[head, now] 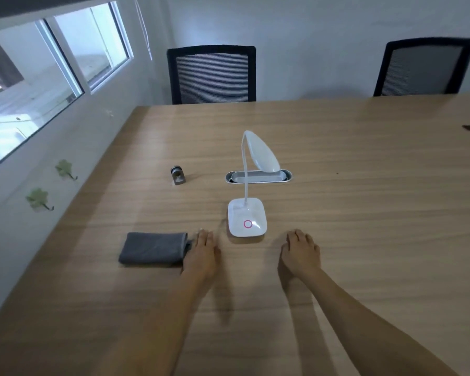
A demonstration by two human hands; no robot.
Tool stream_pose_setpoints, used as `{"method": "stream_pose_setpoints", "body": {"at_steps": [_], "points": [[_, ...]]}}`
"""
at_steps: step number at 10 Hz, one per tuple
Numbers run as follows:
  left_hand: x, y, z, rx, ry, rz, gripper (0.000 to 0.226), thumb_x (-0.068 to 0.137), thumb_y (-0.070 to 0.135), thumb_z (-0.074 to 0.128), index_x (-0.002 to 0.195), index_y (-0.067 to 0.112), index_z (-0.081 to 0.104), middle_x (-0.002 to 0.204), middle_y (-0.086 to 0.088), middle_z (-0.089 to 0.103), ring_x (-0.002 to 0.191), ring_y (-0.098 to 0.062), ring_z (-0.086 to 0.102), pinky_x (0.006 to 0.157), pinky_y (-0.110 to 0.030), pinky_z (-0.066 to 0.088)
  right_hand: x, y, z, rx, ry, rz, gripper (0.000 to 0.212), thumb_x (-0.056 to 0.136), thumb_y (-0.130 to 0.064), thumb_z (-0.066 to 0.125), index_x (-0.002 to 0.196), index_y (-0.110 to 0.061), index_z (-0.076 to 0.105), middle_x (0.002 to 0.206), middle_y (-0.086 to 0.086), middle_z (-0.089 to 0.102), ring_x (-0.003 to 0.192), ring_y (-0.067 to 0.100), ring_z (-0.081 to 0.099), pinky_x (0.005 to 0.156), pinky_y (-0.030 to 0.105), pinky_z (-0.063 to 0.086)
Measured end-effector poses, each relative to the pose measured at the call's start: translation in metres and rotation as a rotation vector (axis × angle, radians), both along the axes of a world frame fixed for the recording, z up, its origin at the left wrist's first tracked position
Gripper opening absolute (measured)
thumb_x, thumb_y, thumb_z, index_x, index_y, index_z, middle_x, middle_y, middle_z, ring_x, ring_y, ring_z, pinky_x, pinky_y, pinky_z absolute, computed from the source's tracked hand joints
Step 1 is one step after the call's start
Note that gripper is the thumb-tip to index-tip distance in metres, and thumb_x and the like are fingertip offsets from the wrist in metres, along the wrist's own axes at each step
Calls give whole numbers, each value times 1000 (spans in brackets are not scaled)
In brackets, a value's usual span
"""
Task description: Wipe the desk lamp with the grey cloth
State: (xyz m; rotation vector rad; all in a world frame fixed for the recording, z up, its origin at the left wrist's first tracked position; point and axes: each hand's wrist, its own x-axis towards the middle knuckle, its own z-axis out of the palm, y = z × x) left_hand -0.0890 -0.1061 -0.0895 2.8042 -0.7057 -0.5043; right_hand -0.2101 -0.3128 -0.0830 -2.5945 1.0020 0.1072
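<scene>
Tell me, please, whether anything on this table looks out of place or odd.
Only a small grey metal fitting lying loose, left of the cable slot. The desk lamp stands upright, the grey cloth lies folded, nothing spilled.

A glossy white plastic desk lamp [247, 218] stood on a matt wood-grain table [364, 213], beside a soft, matt grey cloth [154, 249].

Bare table [364, 213] surrounds the desk lamp [248, 202]; grey cloth [154, 248] lies left.
</scene>
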Motion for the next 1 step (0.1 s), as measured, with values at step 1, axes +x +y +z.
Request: {"method": "stream_pose_setpoints", "body": {"at_steps": [1], "points": [[-6, 0, 0, -24, -18, 20, 57, 103, 28, 23, 155, 8, 11, 164, -11, 1, 152, -25, -3, 121, -35, 10, 4, -7, 19, 77, -307, -96, 44, 91, -16, 45, 131, 1, 51, 143, 20, 47, 134, 35, 39, 112, 40, 32]]}}
